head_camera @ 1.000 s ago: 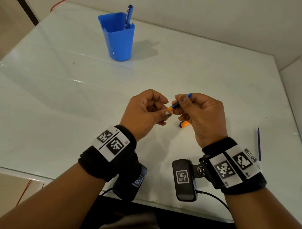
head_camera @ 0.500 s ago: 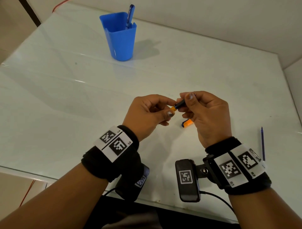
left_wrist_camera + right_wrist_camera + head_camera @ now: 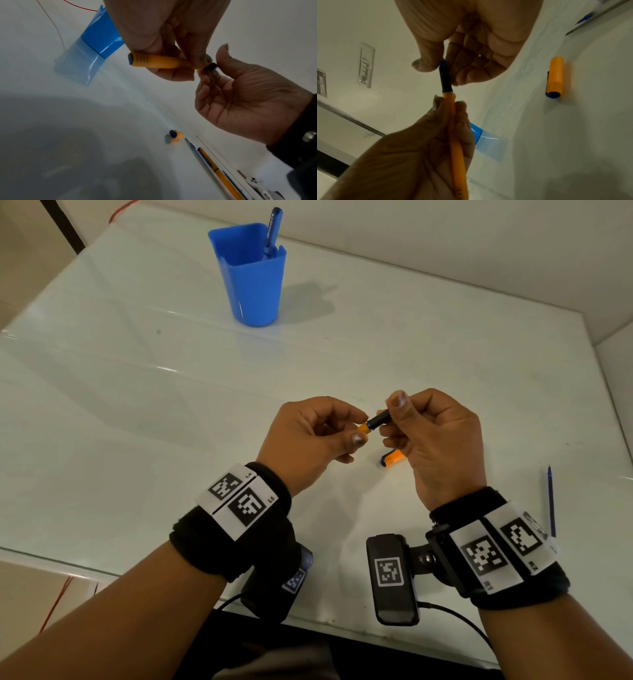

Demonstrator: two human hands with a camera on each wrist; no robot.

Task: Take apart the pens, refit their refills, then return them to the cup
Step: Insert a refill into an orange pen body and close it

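From the head camera we see both hands meeting at mid-frame. Our left hand (image 3: pixel 308 440) pinches the orange barrel (image 3: pixel 363 429) of the pen, and our right hand (image 3: pixel 431 436) pinches its dark tip section (image 3: pixel 379 419). Half a second ago the blue nose of the tip still peeked out past the right thumb; now the fingers have rolled over it and only the dark grip shows — we read that as a twist, the tip being unscrewed, or possibly screwed back on. The orange cap (image 3: pixel 390 459) lies just below the right hand, a loose blue refill (image 3: pixel 550 501) rests at the right edge, and the blue cup (image 3: pixel 253 285) stands at upper centre with one blue pen (image 3: pixel 272 231) in it.

In the left wrist view the left hand's fingers are curled round the barrel (image 3: pixel 159 62), which runs across the upper middle, and the right hand's (image 3: pixel 254 97) fingertips close on the dark end (image 3: pixel 210 66). The cap (image 3: pixel 175 134) sits lower down on the table.

The right wrist view shows the joint plainly: tip section (image 3: pixel 445 78) above, barrel (image 3: pixel 453 121) below, touching with no gap, so the two parts are not yet separate. The cap (image 3: pixel 555 75) lies at the right — the cup (image 3: pixel 476 129) is half hidden behind the left hand (image 3: pixel 412 155).
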